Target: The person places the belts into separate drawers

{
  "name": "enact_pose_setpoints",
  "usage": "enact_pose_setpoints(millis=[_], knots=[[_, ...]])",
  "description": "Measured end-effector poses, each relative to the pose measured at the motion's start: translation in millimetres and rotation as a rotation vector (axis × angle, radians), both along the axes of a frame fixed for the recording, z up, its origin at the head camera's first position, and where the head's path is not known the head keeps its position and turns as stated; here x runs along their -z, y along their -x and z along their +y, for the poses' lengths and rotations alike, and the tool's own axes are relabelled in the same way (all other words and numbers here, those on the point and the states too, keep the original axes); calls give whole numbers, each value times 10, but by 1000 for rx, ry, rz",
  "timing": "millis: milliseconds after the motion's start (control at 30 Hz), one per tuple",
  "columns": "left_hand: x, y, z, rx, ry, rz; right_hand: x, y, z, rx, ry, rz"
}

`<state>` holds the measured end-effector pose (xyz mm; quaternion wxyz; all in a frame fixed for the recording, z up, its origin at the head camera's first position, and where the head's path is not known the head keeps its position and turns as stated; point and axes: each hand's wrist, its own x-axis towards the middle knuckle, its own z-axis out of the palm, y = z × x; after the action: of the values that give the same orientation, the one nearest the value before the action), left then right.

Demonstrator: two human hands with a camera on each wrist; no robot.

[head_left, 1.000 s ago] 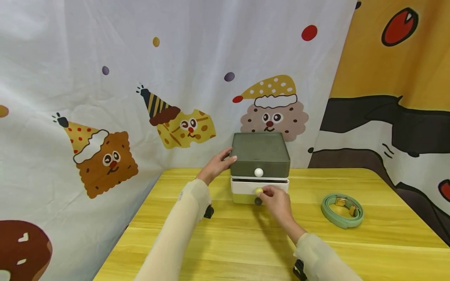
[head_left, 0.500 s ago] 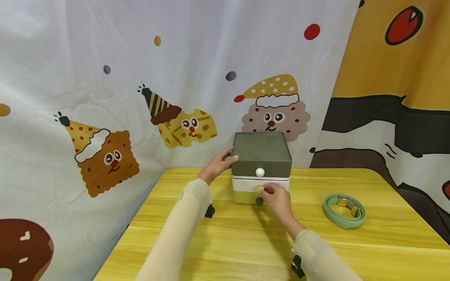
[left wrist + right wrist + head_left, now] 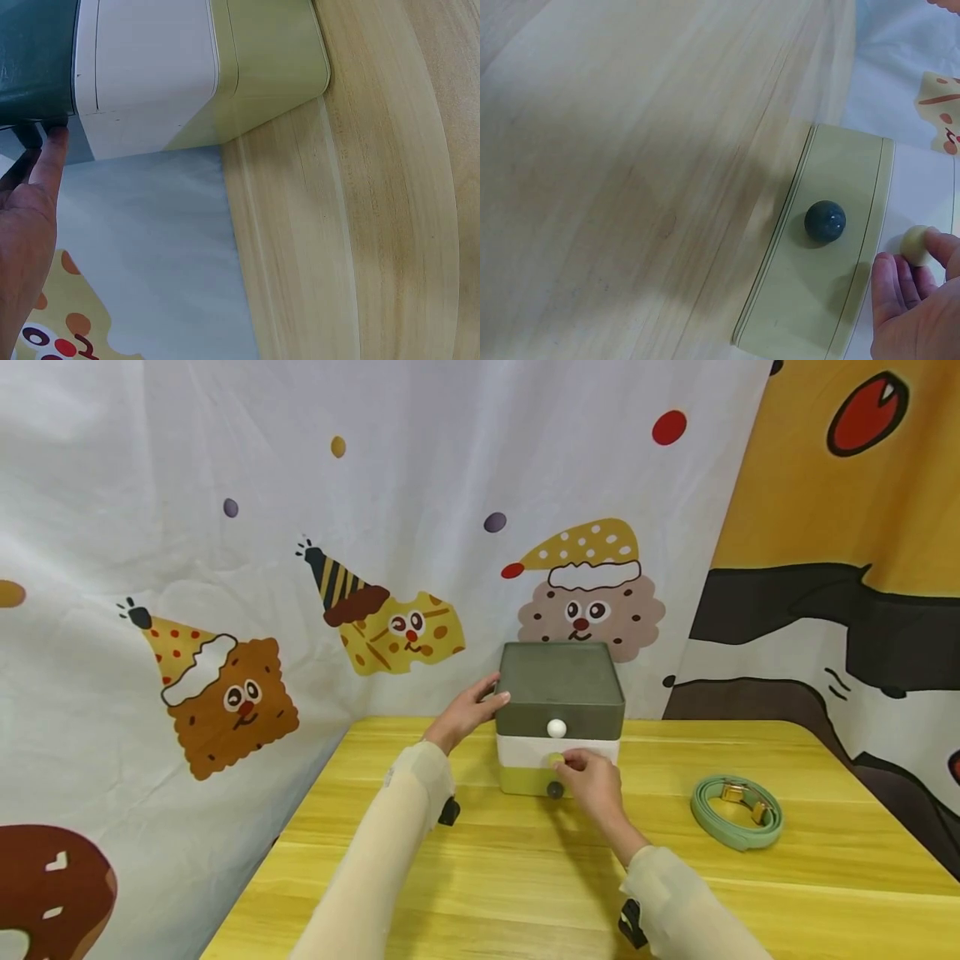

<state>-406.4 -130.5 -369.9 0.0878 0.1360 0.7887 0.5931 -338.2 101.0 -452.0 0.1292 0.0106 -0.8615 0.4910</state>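
Note:
A small three-drawer box (image 3: 561, 675) stands on the table, its top tier dark green, its middle one white and its lowest yellow-green. My left hand (image 3: 461, 717) rests against the left side of the green tier, thumb near the front corner; the left wrist view shows its fingers extended along that side. With thumb and fingertips, my right hand (image 3: 595, 785) pinches the yellow-green knob (image 3: 913, 246) of the white middle drawer (image 3: 525, 751). That drawer sits flush under the green tier. Above it is a white knob (image 3: 557, 728), below it a dark grey knob (image 3: 825, 221).
To the right of the box, a green belt (image 3: 738, 839) with gold-coloured metal parts lies coiled on the wooden table (image 3: 480, 877). Behind the table hangs a white curtain (image 3: 420, 460) printed with cartoon biscuits and cheese.
The middle drawer has slid back into the box, and the dark gap above it has gone. My right hand moved slightly inward with the knob; my left hand stayed at the box's side.

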Motion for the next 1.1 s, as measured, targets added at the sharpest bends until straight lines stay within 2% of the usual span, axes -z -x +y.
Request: enact_pose_setpoints(millis=[800,1100], knots=[[2,5,8,-5,-8,-10,67,3,29,4,12,12],[3,3,-1,-4,-8,-10,163,-41,79,-5,-19,-7]])
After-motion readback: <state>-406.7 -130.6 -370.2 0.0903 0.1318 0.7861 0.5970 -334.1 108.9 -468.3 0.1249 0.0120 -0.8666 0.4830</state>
